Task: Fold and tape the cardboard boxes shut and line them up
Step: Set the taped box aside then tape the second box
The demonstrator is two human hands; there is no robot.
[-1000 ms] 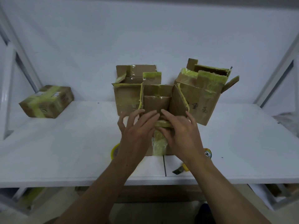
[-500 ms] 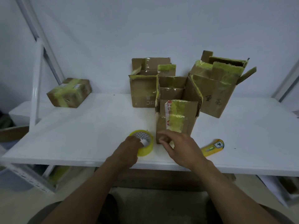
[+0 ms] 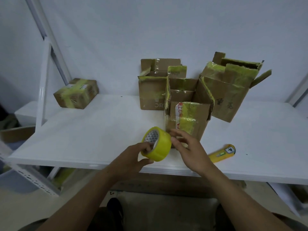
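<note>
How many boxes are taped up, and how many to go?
One done: the small taped-shut cardboard box on the left. In hand: the left hand holds the yellow tape roll, the right hand beside it. Left: three open cardboard boxes, front, back left, back right, need folding, taping and lining up.

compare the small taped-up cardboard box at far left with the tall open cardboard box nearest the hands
The small taped-up cardboard box has its flaps closed and sealed; the tall open cardboard box has its top flaps standing up. The small box lies low, alone at the far left of the white table; the tall box stands upright near the front edge. Both are brown cardboard with yellow-green tape.
</note>
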